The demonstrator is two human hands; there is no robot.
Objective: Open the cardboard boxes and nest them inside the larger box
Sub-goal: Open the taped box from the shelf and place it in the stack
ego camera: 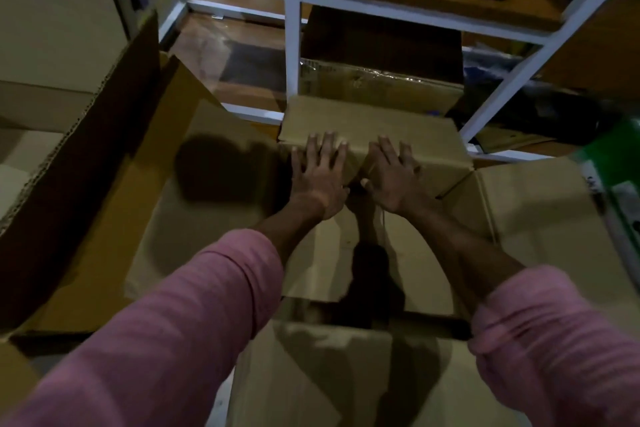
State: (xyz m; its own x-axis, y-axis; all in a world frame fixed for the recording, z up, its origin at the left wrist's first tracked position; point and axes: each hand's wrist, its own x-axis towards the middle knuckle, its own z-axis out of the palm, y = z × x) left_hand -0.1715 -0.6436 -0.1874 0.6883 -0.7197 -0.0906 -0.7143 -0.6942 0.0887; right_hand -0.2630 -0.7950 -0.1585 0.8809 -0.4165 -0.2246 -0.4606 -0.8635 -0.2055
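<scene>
Two hands lie flat, side by side, on the far flap of an open cardboard box. The left hand has its fingers straight and spread, pressing on the flap. The right hand does the same just beside it, and the two thumbs are close together. Neither hand is curled around anything. Pink sleeves cover both arms up to the forearms. The box sits right in front of the person, with its other flaps spread out to the left, right and near side. A bigger cardboard box stands on the left with its flap up. A white metal shelf frame stands behind, with more cardboard on its boards. Something green shows at the right edge; it is too blurred to name.
</scene>
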